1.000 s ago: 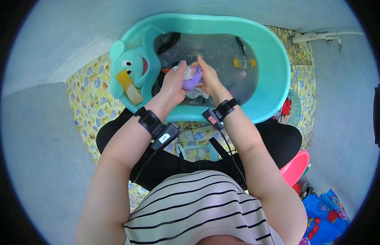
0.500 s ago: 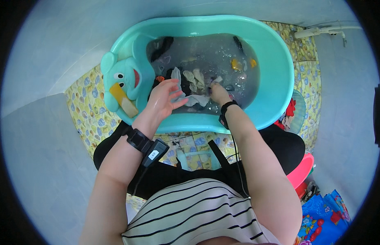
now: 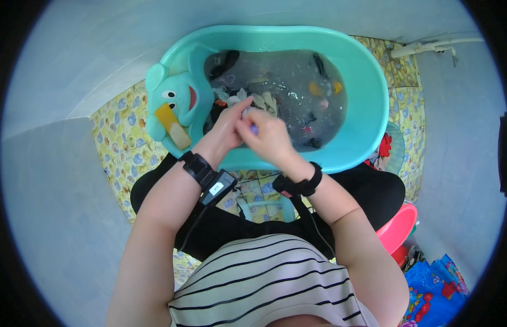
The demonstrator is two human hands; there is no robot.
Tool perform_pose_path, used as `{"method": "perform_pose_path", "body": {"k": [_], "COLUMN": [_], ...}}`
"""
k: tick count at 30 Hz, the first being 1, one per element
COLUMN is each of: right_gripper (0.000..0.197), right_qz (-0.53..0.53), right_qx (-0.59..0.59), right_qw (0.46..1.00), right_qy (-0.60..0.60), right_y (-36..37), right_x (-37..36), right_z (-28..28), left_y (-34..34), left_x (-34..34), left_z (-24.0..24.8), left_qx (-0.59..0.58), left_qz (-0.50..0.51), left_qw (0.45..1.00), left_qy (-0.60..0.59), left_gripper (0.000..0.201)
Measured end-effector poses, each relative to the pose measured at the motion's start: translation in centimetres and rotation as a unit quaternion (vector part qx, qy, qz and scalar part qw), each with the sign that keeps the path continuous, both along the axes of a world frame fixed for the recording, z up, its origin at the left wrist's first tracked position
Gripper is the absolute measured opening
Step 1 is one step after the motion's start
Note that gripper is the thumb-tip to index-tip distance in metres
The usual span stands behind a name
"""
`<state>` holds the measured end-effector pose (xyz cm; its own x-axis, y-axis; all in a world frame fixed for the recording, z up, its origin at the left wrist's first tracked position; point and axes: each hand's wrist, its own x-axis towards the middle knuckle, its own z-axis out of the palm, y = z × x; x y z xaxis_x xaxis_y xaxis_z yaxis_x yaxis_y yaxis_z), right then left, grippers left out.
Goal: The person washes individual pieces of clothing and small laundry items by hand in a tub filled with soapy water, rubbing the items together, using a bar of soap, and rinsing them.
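Note:
Over the near side of the turquoise tub (image 3: 368, 82), my two hands meet. My right hand (image 3: 269, 137) is closed around a small purple-and-white cloth (image 3: 254, 129), most of it hidden by the fingers. Against it presses my left hand (image 3: 227, 128), its fingers close together and partly covered by the right hand, with the cloth between them. Just beyond my hands, pale socks (image 3: 266, 102) and a whitish cloth (image 3: 240, 97) lie in the grey water. A dark sock-like piece (image 3: 225, 64) floats at the far left.
A yellow-and-white bar, probably soap (image 3: 173, 125), rests on the tub's animal-face end (image 3: 180, 90). Yellow pieces (image 3: 337, 87) float at the right. A basin with red cloth (image 3: 385, 146) and a pink basin (image 3: 398, 226) stand right; a pipe (image 3: 422, 48) runs behind.
My right hand has come out of the water and moved left with the small cloth to meet my left hand. The left hand's spread fingers have closed together.

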<state>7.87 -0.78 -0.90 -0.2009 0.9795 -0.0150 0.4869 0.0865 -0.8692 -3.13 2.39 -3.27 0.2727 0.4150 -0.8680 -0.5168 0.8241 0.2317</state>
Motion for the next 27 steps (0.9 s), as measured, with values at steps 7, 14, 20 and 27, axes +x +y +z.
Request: {"method": "perform_pose_path", "body": {"k": [7, 14, 20, 27], "right_gripper": [0.025, 0.026, 0.025, 0.026], "right_qz": [-0.155, -0.093, -0.136, -0.128], "right_qx": [0.047, 0.2, 0.187, 0.09], "right_qw": [0.982, 0.973, 0.97, 0.978], "right_qy": [-0.095, -0.062, -0.077, -0.136], "right_y": [2.2, -0.4, -0.9, 0.6], "right_x": [-2.1, -0.7, 0.5, 0.7], "right_z": [-0.6, 0.6, 0.1, -0.3], "left_y": [-0.5, -0.7, -1.0, -1.2], "left_x": [0.9, 1.8, 3.3, 2.8], "left_z": [-0.5, 1.0, 1.9, 0.9], "left_qx": [0.07, 0.09, 0.128, 0.157], "left_qz": [0.087, 0.085, 0.101, 0.067], "left_qw": [0.989, 0.977, 0.976, 0.982], "left_qy": [-0.098, -0.176, -0.143, -0.081], "left_gripper": [0.023, 0.029, 0.014, 0.013]}}
